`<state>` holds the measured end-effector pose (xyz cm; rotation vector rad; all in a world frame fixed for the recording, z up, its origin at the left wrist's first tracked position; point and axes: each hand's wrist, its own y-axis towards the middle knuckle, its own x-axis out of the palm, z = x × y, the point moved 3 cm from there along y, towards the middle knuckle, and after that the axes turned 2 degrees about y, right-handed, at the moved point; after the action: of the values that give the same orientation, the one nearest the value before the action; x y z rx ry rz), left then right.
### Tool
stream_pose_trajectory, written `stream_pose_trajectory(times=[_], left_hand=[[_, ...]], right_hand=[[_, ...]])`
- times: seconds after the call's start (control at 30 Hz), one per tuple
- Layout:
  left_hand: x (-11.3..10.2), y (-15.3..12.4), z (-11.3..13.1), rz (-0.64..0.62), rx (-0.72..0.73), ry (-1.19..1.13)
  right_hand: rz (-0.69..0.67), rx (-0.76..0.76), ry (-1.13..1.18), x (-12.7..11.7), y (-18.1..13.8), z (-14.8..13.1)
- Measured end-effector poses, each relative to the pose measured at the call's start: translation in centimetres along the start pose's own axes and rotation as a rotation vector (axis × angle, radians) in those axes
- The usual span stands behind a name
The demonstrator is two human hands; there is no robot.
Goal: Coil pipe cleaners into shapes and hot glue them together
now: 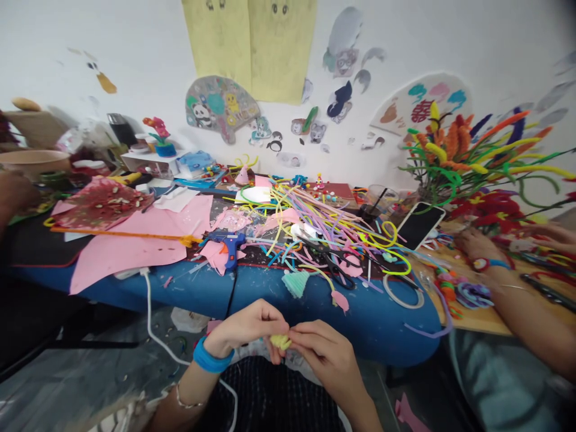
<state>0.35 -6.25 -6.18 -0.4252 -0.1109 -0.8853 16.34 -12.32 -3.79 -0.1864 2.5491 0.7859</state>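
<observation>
My left hand (257, 325), with a blue band on its wrist, pinches a small pale yellow pipe-cleaner piece (281, 342) above my lap. From the other side, the fingers of my right hand (326, 354) close on the same piece, and the fingertips of both hands nearly meet. The yellow piece looks coiled or bunched, and part of it is hidden by my fingers. Just beyond my hands, at the table's near edge, lie a mint-green ribbed piece (295, 283) and a pink petal-shaped piece (341, 301).
A blue glue gun (231, 249) rests on the blue-covered table (265, 300), left of black scissors (330, 261) and a heap of pipe cleaners (310, 210). A phone (422, 225) leans at right, near a co-worker's arm (517, 300). A white cable (155, 327) hangs at left.
</observation>
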Motion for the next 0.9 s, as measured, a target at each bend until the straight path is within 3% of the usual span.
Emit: stream_pose_trajectory(times=[0.13, 0.4, 0.63, 0.77, 0.9], left_hand=[[0.8, -0.1, 0.4, 0.068, 0.012, 0.079], [1.4, 0.0, -0.6, -0.011, -0.043, 0.052], [0.8, -1.0, 1.4, 0.348, 0.286, 0.263], [1.1, -1.5, 2.0, 0.419, 0.286, 0.419], [1.1, -1.4, 1.8, 0.493, 0.275, 0.379]], right_hand=[[-0.010, 0.065, -0.006, 0.5, 0.0, 0.3], [0.021, 0.169, -0.038, 0.8, 0.1, 0.6], [0.117, 0.362, 0.097, 0.6, -0.2, 1.2], [0.148, 0.427, 0.145, 0.7, -0.2, 1.3], [0.176, 0.447, 0.187, 0.9, -0.1, 1.0]])
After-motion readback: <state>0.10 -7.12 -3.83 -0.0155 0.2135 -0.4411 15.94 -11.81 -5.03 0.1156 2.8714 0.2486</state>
